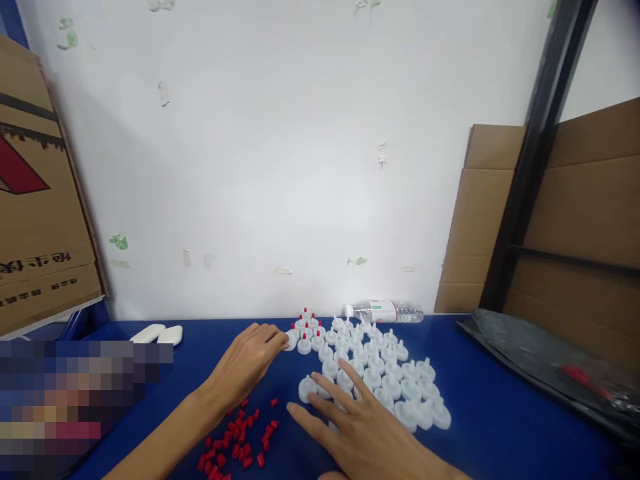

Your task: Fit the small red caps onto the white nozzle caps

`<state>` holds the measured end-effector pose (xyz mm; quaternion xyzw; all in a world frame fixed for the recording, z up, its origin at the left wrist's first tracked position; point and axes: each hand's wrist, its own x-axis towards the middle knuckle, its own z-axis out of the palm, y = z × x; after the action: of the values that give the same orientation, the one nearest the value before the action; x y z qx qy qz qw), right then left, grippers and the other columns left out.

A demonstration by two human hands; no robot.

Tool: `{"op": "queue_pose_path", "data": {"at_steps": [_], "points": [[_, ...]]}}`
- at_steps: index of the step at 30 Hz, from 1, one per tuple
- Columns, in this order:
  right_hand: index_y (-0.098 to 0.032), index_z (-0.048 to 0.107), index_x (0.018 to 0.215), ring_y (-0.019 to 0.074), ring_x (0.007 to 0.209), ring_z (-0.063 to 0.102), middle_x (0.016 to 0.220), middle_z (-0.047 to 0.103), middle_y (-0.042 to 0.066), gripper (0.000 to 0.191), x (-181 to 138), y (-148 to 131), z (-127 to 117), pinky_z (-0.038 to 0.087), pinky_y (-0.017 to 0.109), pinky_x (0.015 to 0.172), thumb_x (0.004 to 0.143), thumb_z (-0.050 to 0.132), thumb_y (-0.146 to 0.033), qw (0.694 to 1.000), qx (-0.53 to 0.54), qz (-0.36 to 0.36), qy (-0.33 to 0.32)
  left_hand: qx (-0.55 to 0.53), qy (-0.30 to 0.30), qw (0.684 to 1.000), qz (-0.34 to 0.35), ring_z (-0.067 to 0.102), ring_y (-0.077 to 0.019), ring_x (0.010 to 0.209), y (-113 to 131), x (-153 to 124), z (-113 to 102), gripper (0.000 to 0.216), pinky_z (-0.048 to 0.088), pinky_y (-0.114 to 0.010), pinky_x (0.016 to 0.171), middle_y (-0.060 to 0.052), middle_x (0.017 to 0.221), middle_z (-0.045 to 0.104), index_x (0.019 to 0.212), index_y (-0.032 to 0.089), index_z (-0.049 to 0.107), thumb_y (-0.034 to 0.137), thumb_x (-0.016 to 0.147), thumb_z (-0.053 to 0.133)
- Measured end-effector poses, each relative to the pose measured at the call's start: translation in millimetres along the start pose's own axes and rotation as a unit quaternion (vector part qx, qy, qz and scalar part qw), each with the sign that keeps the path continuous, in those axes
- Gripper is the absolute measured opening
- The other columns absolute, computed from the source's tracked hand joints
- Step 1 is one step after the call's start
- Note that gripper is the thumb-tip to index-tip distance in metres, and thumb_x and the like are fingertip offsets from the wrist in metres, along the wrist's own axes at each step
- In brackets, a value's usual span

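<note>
My left hand (pixel 257 350) reaches over the table with its fingers closed at the edge of a white nozzle cap (pixel 290 341), beside a group of white caps with red tips (pixel 305 345). My right hand (pixel 357 420) is spread, its fingers over the near left part of the many plain white nozzle caps (pixel 373 379). One fingertip is by a white cap (pixel 307 389) at the left edge of that group; whether it touches is unclear. Small red tips (pixel 241 432) lie loose on the blue table between and below my forearms.
A clear plastic bottle (pixel 385 311) lies along the white wall behind the caps. Two white objects (pixel 170 335) rest at the back left. Cardboard (pixel 45 200) stands on the left, and a dark plastic bag (pixel 545 367) lies on the right of the blue table (pixel 480 433).
</note>
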<state>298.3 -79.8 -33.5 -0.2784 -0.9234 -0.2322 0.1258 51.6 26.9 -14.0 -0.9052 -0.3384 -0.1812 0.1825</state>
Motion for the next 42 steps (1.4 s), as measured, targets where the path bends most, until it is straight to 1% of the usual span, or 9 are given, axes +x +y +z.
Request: {"op": "queue_pose_path", "data": {"at_steps": [4,9,13,15,19,28,32,36,42], "points": [[-0.022,0.05,0.143,0.0327,0.129,0.06,0.126,0.072,0.008,0.052,-2.5,3.6,-20.2,0.041,0.059,0.113,0.104,0.044,-0.057,0.997,0.053,0.051,-0.007,0.004,0.093,0.984,0.149,0.068,-0.0208,0.091,12.5,-0.7,-10.3,0.029,0.051,-0.036,0.081,-0.008,0.106,0.073,0.115,0.016,0.061,0.001,0.1,0.04],[-0.023,0.057,0.109,0.0281,0.115,0.067,0.124,0.069,0.011,0.029,-9.9,2.1,-22.9,0.048,0.052,0.106,0.096,0.061,-0.049,0.968,0.102,0.161,0.162,-0.048,0.209,0.95,0.227,0.07,-0.0167,0.083,32.6,1.3,-27.0,0.029,0.052,-0.032,0.074,-0.009,0.096,0.076,0.115,0.011,0.061,0.003,0.103,0.035],[-0.013,0.045,0.136,0.0271,0.12,0.064,0.128,0.067,0.017,0.05,-9.5,-2.2,-20.3,0.046,0.047,0.107,0.1,0.055,-0.048,0.952,0.099,0.181,0.224,-0.057,0.239,0.927,0.283,0.07,-0.0176,0.08,56.0,-1.0,-43.3,0.034,0.053,-0.033,0.07,-0.011,0.094,0.078,0.111,0.009,0.066,0.007,0.104,0.032],[-0.013,0.04,0.145,0.0228,0.112,0.068,0.121,0.071,0.013,0.049,-7.7,-2.3,-19.9,0.042,0.045,0.111,0.104,0.051,-0.036,0.958,0.107,0.156,0.215,-0.058,0.254,0.916,0.306,0.071,-0.0186,0.08,67.4,-2.2,-48.7,0.032,0.053,-0.033,0.069,-0.011,0.091,0.078,0.107,0.009,0.068,0.007,0.102,0.036],[-0.016,0.05,0.14,0.0177,0.088,0.072,0.101,0.075,0.005,0.038,-7.1,2.0,-16.4,0.039,0.044,0.112,0.103,0.055,-0.023,0.961,0.117,0.118,0.222,-0.045,0.279,0.918,0.279,0.07,-0.0207,0.079,79.5,-1.9,-48.0,0.029,0.052,-0.034,0.068,-0.01,0.086,0.076,0.102,0.009,0.068,0.006,0.099,0.04],[-0.013,0.052,0.139,0.0186,0.083,0.07,0.094,0.073,0.005,0.041,-10.7,7.4,-8.4,0.037,0.051,0.112,0.103,0.056,-0.032,0.963,0.126,0.135,0.196,0.037,0.228,0.954,0.191,0.058,-0.0204,0.069,83.1,2.7,-27.7,0.026,0.041,-0.035,0.061,-0.005,0.077,0.065,0.098,0.011,0.064,0.013,0.105,0.039],[-0.013,0.051,0.14,0.0189,0.087,0.071,0.099,0.075,0.006,0.038,-9.3,10.6,-11.5,0.039,0.05,0.111,0.103,0.053,-0.019,0.97,0.087,0.113,0.197,-0.06,0.132,0.976,0.159,0.052,-0.0201,0.073,79.6,2.6,-24.8,0.03,0.04,-0.035,0.067,-0.003,0.081,0.063,0.092,0.017,0.061,0.008,0.103,0.035],[-0.017,0.054,0.137,0.0186,0.092,0.073,0.105,0.077,0.006,0.033,-16.5,27.7,-13.1,0.04,0.049,0.111,0.103,0.051,-0.016,0.967,0.042,0.126,0.218,-0.239,0.024,0.967,0.082,0.05,-0.018,0.078,55.1,1.8,-28.8,0.031,0.042,-0.032,0.074,-0.001,0.081,0.059,0.084,0.02,0.054,0.014,0.106,0.032],[-0.019,0.054,0.124,0.0199,0.089,0.074,0.107,0.075,0.007,0.023,-25.5,40.6,-13.5,0.04,0.054,0.112,0.1,0.054,-0.019,0.952,0.082,0.184,0.229,-0.116,-0.043,0.992,-0.007,0.05,-0.0232,0.087,17.4,1.1,-21.6,0.033,0.041,-0.04,0.081,-0.005,0.088,0.061,0.083,0.018,0.06,0.022,0.106,0.037]]}}
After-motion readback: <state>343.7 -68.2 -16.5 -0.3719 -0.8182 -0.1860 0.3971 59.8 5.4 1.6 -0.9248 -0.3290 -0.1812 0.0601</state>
